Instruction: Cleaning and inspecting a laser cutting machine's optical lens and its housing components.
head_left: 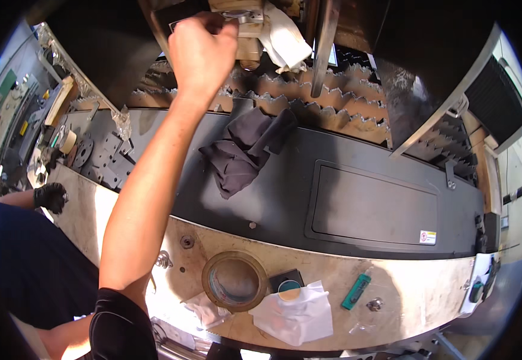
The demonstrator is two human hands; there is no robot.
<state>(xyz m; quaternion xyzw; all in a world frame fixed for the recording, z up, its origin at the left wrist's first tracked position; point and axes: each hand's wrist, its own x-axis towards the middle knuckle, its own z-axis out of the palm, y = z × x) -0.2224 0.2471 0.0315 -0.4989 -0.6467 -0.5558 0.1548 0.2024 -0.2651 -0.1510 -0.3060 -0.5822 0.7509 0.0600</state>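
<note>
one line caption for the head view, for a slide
Bare right hand reaches up to a metal fitting above serrated slats; gloved left hand rests at the bench edge.

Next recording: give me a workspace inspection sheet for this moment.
Surface: tan ledge in front of a dark machine panel.
Job's things: brass-coloured fitting up at the machine; white rag beside it.
Clutter: tape roll, white wipe, green tool, dark cloth.
Grippers: one bare hand raised, closed at the fitting; gloved hand at far left, whose it is cannot be told.
Cables: nothing seen.
Surroundings: serrated slats, metal brackets.
</note>
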